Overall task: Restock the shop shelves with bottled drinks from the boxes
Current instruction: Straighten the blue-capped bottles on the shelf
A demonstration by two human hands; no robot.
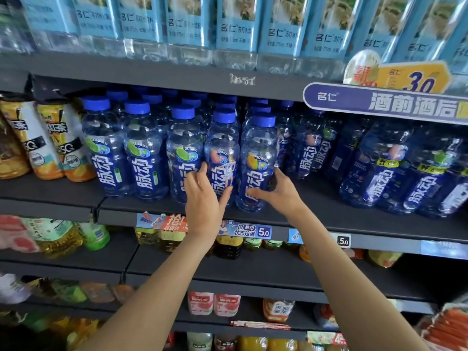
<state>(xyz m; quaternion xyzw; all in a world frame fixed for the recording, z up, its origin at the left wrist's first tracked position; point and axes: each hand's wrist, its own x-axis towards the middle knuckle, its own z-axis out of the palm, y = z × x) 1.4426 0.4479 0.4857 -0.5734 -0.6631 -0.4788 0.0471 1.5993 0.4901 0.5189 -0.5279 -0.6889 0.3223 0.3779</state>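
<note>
A row of clear blue drink bottles with blue caps stands on the dark middle shelf point(316, 214). My left hand point(203, 196) grips the lower part of one bottle point(222, 150) with a pink fruit label, thumb to its right. Beside it, my right hand point(277, 192) wraps around the base of the neighbouring bottle point(258, 158) with a yellow fruit label. Both bottles stand upright at the shelf's front edge. More blue bottles fill the shelf behind and to both sides. No box is in view.
Orange tea bottles point(53, 140) lean at the left of the same shelf. Light-blue-labelled water bottles point(235, 29) line the shelf above. A purple sign point(387, 102) juts out at upper right. Price tags point(249, 230) run along the shelf edge; lower shelves hold assorted drinks.
</note>
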